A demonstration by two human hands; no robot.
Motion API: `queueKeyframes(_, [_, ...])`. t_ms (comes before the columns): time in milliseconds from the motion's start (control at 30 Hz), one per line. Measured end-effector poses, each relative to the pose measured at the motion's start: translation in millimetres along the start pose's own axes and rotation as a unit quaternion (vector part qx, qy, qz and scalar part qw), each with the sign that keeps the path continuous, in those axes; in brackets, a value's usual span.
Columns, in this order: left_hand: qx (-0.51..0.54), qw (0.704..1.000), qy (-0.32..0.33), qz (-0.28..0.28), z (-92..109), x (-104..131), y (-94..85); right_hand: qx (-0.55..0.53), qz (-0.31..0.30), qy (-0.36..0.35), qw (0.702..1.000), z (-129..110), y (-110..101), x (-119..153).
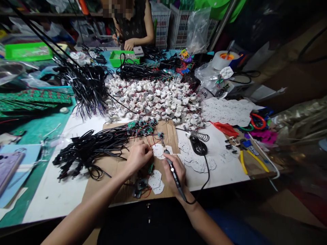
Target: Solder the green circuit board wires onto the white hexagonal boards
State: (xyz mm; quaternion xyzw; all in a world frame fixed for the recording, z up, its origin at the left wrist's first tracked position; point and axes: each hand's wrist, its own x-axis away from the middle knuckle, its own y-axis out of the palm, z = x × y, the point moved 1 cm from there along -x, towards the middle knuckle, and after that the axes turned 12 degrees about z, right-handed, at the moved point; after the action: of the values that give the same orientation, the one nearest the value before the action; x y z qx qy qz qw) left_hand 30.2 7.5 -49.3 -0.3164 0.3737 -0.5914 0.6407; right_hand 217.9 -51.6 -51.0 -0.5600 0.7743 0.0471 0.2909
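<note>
My right hand (182, 167) grips a soldering iron (174, 174) like a pen, its tip pointing away from me near a small circuit board (160, 135) with red wires. Fingers curled together, my left hand (138, 157) pinches something too small to make out, just left of a white perforated plate (157, 150). Both hands are over a cardboard sheet (114, 190). Closer to me lie more white plates (155, 179) and a dark part with a green board (142, 184). Behind my left hand, wired circuit boards (146, 130) lie at the end of a black cable bundle (99, 146).
A heap of white wired parts (153, 98) spreads behind the cardboard. To the right are a soldering iron stand (198, 146), stacked white plates (199, 163) and yellow-handled pliers (251, 160). Black cables (85, 85) hang at left. A person (135, 23) sits opposite.
</note>
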Motion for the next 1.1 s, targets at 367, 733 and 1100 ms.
queueKeyframes(367, [0.022, 0.999, -0.016, -0.042, -0.6, -6.9, -7.7, -0.006, -0.031, 0.063, 0.998, 3.4, -9.4, 20.7])
queueKeyframes(733, [0.015, 0.998, -0.014, -0.06, -2.6, -10.3, -6.9, -0.011, -0.039, 0.076, 0.996, 10.2, -7.1, 23.3])
queueKeyframes(1100, [0.01, 0.999, -0.009, -0.049, -4.8, -10.7, -3.7, -0.011, -0.053, 0.021, 0.998, 6.5, -6.3, 18.6])
